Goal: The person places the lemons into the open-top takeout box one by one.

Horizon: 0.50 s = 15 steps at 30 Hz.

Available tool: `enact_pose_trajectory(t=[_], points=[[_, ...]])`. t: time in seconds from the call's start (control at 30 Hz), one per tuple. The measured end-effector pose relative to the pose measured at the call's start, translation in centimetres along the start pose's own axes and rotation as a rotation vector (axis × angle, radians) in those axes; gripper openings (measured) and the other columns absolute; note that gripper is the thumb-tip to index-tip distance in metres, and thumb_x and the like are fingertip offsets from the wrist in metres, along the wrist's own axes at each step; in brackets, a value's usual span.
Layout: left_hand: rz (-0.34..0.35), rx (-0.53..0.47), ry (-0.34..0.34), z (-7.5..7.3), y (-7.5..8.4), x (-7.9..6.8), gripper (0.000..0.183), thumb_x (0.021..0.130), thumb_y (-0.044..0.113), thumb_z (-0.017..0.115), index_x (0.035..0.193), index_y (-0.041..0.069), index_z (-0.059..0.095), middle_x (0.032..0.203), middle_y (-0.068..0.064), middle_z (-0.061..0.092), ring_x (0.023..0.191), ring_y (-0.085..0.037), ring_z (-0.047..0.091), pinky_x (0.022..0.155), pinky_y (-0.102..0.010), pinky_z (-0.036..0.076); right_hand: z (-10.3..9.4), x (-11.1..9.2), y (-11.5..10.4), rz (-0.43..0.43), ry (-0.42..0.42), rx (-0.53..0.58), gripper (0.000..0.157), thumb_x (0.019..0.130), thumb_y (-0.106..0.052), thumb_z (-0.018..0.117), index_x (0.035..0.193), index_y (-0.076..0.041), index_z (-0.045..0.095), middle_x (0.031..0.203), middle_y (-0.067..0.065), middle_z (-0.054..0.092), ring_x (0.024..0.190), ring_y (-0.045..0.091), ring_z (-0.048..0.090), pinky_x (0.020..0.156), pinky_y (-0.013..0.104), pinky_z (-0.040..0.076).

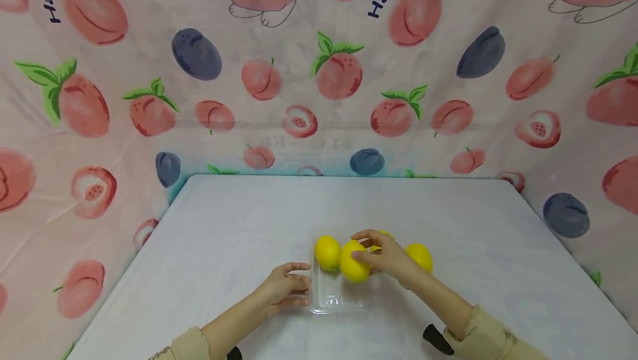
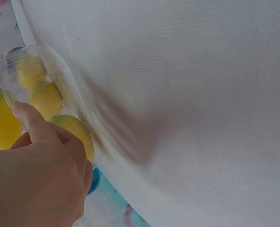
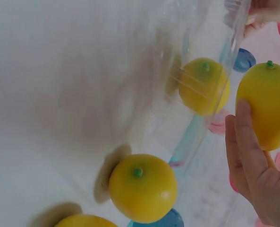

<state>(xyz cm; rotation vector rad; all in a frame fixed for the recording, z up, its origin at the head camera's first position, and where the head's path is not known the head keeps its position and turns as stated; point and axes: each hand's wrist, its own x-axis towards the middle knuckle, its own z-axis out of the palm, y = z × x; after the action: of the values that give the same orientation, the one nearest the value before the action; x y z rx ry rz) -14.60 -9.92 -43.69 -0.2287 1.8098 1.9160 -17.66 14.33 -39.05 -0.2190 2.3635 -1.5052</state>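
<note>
My right hand (image 1: pixel 389 257) holds a yellow lemon (image 1: pixel 354 262) above a clear plastic box (image 1: pixel 324 307), thumb on one side and fingers on the other. The right wrist view shows this lemon (image 3: pixel 267 106) with its green tip up. Another lemon (image 1: pixel 327 253) sits inside the box at its far left. My left hand (image 1: pixel 288 289) touches the box's left side from outside, with its fingertips along the wall. In the left wrist view one fingertip lies at the box's rim (image 2: pixel 6 85).
Right of the box, a lemon (image 1: pixel 418 257) lies on the white-covered table (image 1: pixel 239 221). More yellow (image 1: pixel 385 232) shows behind my right hand, which hides most of it. A fruit-printed cloth (image 1: pixel 299 83) hangs behind the table. Black pieces (image 1: pixel 437 339) show beside both sleeves.
</note>
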Motion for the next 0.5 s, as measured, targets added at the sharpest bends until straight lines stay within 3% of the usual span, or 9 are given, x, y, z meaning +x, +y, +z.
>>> enact_pose_trajectory(t=[0.5], points=[[0.001,-0.012,0.008,0.0,-0.1,0.0,0.044,0.086,-0.006,0.058,0.128,-0.003,0.045,0.081,-0.001,0.058,0.066,-0.010,0.058,0.063,-0.029,0.060,2.6,0.5,-0.3,-0.055,-0.071,-0.023,0.045,0.085,-0.027,0.070,0.121,-0.005,0.057,0.117,0.019,0.055,0.081,0.017,0.060,0.066,0.031,0.059]])
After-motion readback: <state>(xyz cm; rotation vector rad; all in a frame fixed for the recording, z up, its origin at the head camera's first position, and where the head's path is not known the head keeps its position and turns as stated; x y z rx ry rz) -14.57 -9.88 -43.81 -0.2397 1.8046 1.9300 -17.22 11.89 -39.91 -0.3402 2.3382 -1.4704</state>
